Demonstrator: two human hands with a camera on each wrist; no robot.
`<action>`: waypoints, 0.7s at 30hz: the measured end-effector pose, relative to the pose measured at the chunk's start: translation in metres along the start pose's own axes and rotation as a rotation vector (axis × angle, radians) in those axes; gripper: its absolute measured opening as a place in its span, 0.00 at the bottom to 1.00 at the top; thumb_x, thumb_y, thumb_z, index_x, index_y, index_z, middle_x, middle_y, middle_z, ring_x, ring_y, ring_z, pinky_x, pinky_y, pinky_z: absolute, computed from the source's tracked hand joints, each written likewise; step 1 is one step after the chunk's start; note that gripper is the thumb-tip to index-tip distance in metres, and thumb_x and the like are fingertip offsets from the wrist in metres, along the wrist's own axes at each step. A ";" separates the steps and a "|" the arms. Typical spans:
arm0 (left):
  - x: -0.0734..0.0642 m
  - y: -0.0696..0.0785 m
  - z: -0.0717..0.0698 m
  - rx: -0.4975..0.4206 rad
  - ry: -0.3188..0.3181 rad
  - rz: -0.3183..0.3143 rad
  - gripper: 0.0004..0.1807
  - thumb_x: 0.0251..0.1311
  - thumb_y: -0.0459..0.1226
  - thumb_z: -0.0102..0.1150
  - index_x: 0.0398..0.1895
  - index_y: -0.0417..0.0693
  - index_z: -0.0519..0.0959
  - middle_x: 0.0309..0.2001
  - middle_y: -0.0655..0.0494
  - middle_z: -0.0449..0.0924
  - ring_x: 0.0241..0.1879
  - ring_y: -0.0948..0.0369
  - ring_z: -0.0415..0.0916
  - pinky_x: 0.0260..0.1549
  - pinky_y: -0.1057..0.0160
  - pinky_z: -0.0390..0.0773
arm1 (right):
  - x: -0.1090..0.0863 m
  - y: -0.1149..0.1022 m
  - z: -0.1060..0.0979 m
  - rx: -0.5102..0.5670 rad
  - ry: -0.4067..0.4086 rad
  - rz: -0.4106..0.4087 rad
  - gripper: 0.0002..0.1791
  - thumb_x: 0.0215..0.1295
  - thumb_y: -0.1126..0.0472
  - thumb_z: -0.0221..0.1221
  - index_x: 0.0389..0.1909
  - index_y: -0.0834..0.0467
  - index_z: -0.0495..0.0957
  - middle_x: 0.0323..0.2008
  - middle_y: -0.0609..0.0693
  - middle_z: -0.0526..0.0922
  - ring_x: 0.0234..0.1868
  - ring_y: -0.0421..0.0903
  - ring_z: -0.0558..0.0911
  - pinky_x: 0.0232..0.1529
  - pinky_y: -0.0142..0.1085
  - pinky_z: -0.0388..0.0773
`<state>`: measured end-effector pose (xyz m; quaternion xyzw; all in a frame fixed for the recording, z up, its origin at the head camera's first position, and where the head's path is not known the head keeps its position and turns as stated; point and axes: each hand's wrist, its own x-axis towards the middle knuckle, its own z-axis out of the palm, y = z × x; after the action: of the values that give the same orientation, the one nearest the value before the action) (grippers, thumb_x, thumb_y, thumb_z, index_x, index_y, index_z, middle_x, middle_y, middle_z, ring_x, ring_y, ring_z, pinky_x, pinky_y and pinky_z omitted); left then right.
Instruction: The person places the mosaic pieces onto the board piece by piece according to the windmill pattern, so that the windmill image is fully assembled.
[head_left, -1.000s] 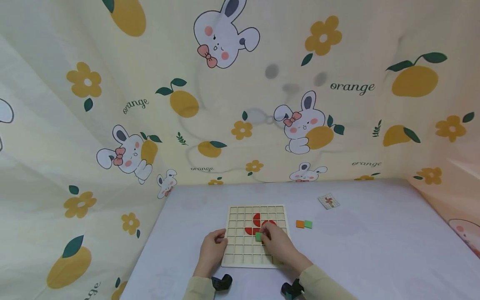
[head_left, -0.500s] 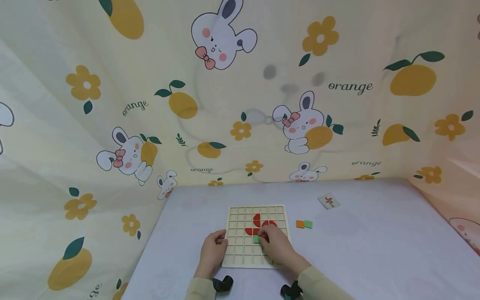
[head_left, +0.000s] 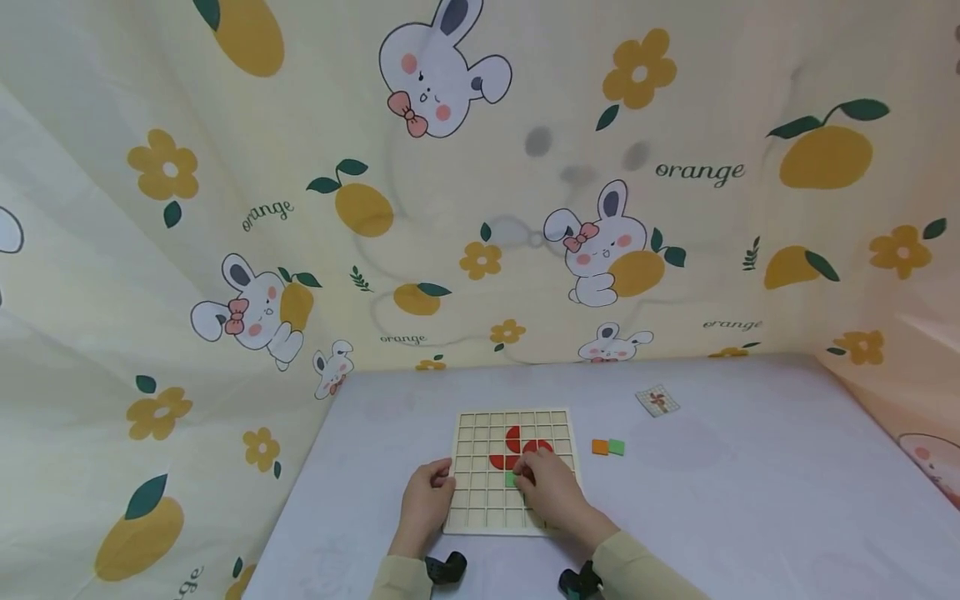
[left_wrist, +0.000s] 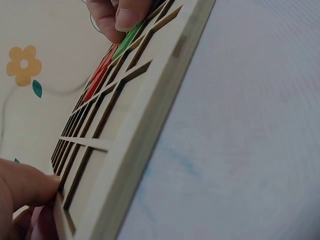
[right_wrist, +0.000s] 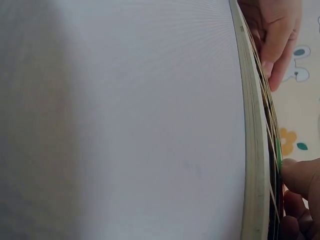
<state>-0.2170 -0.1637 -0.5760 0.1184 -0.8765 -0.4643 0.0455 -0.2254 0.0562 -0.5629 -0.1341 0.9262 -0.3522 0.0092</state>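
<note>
A cream grid board [head_left: 472, 518] lies on the table. Its left edge is held by my left hand [head_left: 425, 507], the thumb [left_wrist: 47, 187] at the rim in the left wrist view. Over the board's right half is my right hand [head_left: 558, 493], with curled fingers and thumb on a green square tile [head_left: 510, 479]. That tile looks level with the grid in the left wrist view, where its far part hides under the fingertips. Red rounded pieces [head_left: 513, 439] sit in cells just beyond it; some are partly covered by the right hand.
Right of the board, an orange square tile [head_left: 600, 447] and a light green tile [head_left: 617, 447] lie side by side. A small pattern card [head_left: 657, 402] rests farther back. A printed cloth [head_left: 450, 183] hangs behind the table.
The right hand has shifted slightly left and nearer with the green tile, which has come down into line with a cell. The left hand has stayed at the board's edge.
</note>
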 end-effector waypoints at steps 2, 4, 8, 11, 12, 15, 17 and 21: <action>-0.001 0.000 0.000 -0.004 -0.004 -0.006 0.17 0.59 0.31 0.60 0.53 0.44 0.80 0.40 0.57 0.77 0.38 0.61 0.72 0.38 0.61 0.74 | 0.000 0.000 -0.002 0.000 -0.019 0.000 0.08 0.62 0.58 0.65 0.40 0.52 0.80 0.32 0.41 0.71 0.34 0.42 0.70 0.35 0.34 0.73; -0.001 0.001 0.000 -0.006 -0.009 -0.008 0.17 0.59 0.31 0.60 0.53 0.44 0.80 0.40 0.57 0.77 0.39 0.61 0.72 0.37 0.61 0.74 | -0.001 0.002 -0.004 0.015 -0.045 -0.001 0.08 0.62 0.57 0.64 0.41 0.51 0.80 0.32 0.41 0.71 0.34 0.41 0.70 0.35 0.34 0.73; -0.002 0.001 -0.001 -0.010 -0.009 -0.011 0.17 0.59 0.31 0.60 0.53 0.44 0.80 0.40 0.56 0.77 0.39 0.60 0.72 0.37 0.61 0.75 | -0.002 0.008 -0.015 0.070 -0.070 0.004 0.08 0.64 0.57 0.63 0.43 0.51 0.79 0.35 0.40 0.73 0.35 0.41 0.72 0.36 0.35 0.74; -0.002 0.001 -0.001 -0.008 -0.003 0.001 0.17 0.59 0.30 0.60 0.53 0.44 0.80 0.40 0.56 0.77 0.39 0.61 0.72 0.37 0.61 0.74 | -0.001 0.017 -0.027 0.098 -0.031 0.038 0.09 0.65 0.56 0.62 0.45 0.52 0.79 0.37 0.41 0.74 0.35 0.42 0.72 0.36 0.36 0.75; -0.002 0.001 -0.001 -0.006 -0.002 0.007 0.17 0.59 0.30 0.61 0.53 0.43 0.80 0.40 0.56 0.77 0.39 0.61 0.72 0.37 0.61 0.74 | 0.000 0.021 -0.031 0.103 -0.016 0.059 0.10 0.65 0.56 0.62 0.45 0.52 0.78 0.38 0.42 0.74 0.35 0.42 0.72 0.36 0.36 0.75; -0.002 0.001 -0.002 -0.004 0.002 0.021 0.17 0.59 0.30 0.61 0.52 0.43 0.80 0.40 0.56 0.77 0.38 0.61 0.73 0.37 0.60 0.75 | 0.001 0.035 -0.045 0.092 0.037 0.120 0.13 0.65 0.55 0.62 0.48 0.52 0.78 0.40 0.44 0.74 0.35 0.43 0.72 0.36 0.37 0.74; -0.001 0.001 -0.001 -0.004 0.002 0.018 0.17 0.58 0.30 0.61 0.52 0.43 0.80 0.40 0.56 0.77 0.38 0.61 0.73 0.38 0.60 0.75 | 0.001 0.044 -0.054 0.075 0.054 0.166 0.14 0.65 0.54 0.62 0.50 0.53 0.77 0.42 0.46 0.73 0.36 0.43 0.72 0.38 0.38 0.74; -0.001 0.000 0.000 0.001 0.004 0.011 0.17 0.58 0.30 0.61 0.53 0.43 0.80 0.40 0.57 0.77 0.38 0.61 0.73 0.37 0.61 0.75 | -0.001 0.058 -0.071 0.042 0.076 0.226 0.19 0.63 0.53 0.64 0.52 0.54 0.76 0.45 0.50 0.74 0.42 0.47 0.74 0.46 0.44 0.76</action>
<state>-0.2163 -0.1634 -0.5757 0.1147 -0.8774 -0.4633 0.0497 -0.2462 0.1441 -0.5476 -0.0151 0.9276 -0.3728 0.0167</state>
